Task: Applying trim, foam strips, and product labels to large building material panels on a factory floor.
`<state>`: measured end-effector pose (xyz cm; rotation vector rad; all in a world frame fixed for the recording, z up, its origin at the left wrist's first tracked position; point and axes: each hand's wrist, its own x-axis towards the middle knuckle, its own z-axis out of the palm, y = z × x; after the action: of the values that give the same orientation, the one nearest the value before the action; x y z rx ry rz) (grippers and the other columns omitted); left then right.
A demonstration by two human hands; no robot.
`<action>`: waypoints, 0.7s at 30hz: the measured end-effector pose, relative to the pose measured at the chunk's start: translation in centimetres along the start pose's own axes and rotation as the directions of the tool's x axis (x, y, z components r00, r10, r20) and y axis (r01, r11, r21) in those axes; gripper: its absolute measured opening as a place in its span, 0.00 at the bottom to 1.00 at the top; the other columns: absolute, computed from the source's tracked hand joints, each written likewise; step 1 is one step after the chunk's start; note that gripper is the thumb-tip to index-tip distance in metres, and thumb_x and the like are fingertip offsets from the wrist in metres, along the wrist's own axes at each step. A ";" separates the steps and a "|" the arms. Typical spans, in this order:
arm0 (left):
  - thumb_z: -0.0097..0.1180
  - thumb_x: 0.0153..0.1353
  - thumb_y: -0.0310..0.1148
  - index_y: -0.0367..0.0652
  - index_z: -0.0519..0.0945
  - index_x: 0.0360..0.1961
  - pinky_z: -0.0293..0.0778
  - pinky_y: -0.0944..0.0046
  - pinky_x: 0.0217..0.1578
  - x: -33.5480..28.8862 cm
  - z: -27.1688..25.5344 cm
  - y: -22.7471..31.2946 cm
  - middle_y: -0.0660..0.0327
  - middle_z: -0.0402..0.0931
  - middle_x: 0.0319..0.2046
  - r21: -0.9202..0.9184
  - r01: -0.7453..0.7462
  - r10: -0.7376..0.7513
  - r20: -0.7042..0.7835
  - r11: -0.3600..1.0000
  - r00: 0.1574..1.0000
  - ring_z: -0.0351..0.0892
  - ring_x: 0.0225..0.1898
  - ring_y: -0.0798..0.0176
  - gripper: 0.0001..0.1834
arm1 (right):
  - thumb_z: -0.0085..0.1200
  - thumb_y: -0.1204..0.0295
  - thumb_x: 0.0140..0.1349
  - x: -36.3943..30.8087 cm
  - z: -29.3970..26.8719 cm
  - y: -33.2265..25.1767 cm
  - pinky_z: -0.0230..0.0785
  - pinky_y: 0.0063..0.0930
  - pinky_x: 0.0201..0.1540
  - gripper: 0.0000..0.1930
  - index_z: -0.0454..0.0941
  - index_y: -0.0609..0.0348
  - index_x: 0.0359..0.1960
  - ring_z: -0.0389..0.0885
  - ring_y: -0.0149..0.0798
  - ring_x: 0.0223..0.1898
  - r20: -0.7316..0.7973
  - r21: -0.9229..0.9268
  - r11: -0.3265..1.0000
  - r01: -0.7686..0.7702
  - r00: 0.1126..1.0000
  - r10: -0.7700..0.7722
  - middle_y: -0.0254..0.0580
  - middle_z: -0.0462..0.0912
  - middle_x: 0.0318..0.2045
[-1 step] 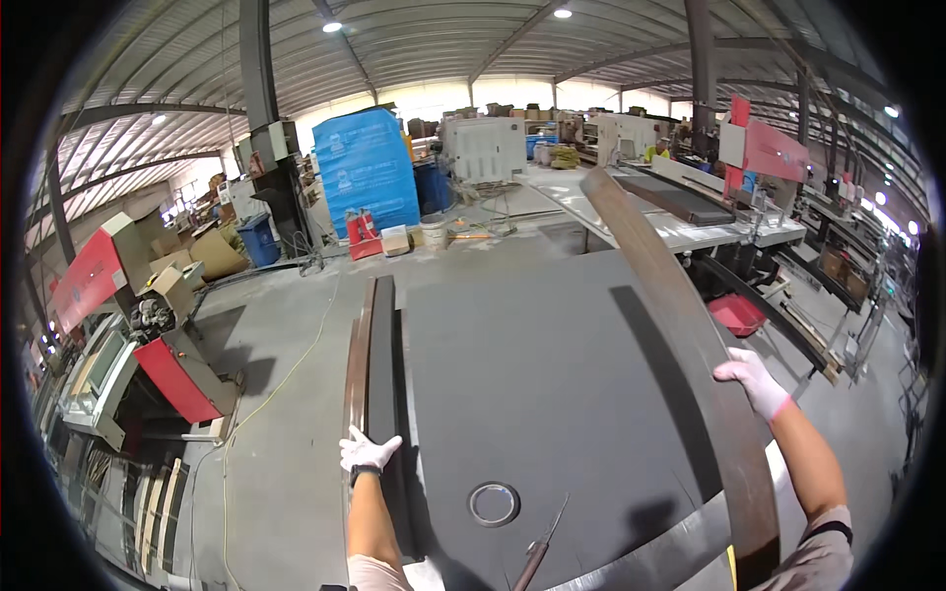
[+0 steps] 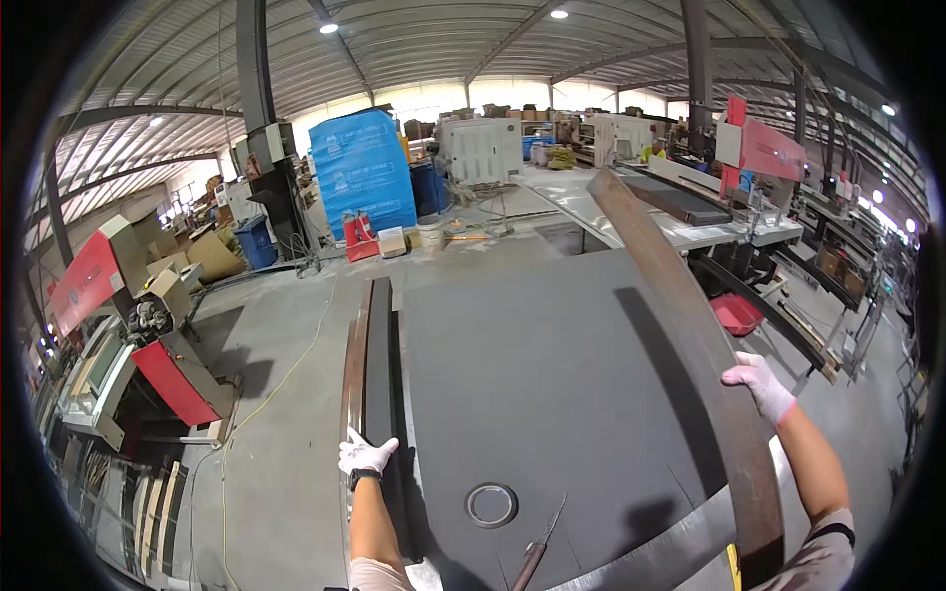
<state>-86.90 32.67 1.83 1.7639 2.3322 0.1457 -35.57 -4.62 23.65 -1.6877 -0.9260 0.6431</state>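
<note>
the white-gloved left hand [image 2: 368, 456] rests with its thumb spread wide on the dark strip [image 2: 378, 355] along the left of the grey surface [image 2: 522, 364]. the right hand holds [image 2: 764, 387] the edge of the long brown board [image 2: 680, 305] at the right. a tape roll [image 2: 511, 505] and knife [image 2: 537, 548] lie between, toward the near end.

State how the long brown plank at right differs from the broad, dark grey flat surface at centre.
The plank is long and narrow; the surface is broad. The plank is brown; the surface is dark grey. The plank has the right hand at its edge; the surface bears a round dark ring. Both stretch away from the person.
</note>
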 end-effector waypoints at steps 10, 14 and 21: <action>0.63 0.41 0.64 0.41 0.53 0.68 0.68 0.51 0.52 -7.9 2.3 -2.9 0.42 0.70 0.48 0.016 -0.223 0.219 -0.271 0.975 0.937 0.72 0.51 0.44 0.59 | 0.62 0.74 0.43 -3.8 -21.2 8.5 0.72 0.25 0.35 0.19 0.79 0.67 0.40 0.77 0.27 0.30 -0.228 -0.221 0.975 -0.035 0.974 -0.016 0.34 0.81 0.28; 0.61 0.49 0.55 0.30 0.54 0.64 0.68 0.49 0.54 -14.4 2.9 -6.3 0.37 0.69 0.52 -0.022 -0.400 0.374 -0.315 0.916 0.872 0.69 0.54 0.38 0.51 | 0.64 0.78 0.40 -0.9 -29.4 14.0 0.73 0.28 0.32 0.20 0.77 0.69 0.39 0.78 0.30 0.28 -0.373 -0.408 0.903 -0.134 0.927 -0.031 0.39 0.80 0.25; 0.47 0.61 0.54 0.29 0.68 0.56 0.69 0.49 0.53 -17.6 5.2 -6.6 0.36 0.73 0.50 -0.126 -0.187 0.184 -0.037 0.974 0.982 0.72 0.52 0.36 0.37 | 0.68 0.61 0.38 11.5 -39.8 25.8 0.69 0.37 0.54 0.37 0.73 0.68 0.53 0.78 0.52 0.51 -0.280 -0.713 0.664 -0.224 0.960 0.023 0.62 0.78 0.47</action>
<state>-87.28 13.68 -2.67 1.9221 2.1176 0.3429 9.03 -20.09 11.28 -2.5188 -0.9535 0.0971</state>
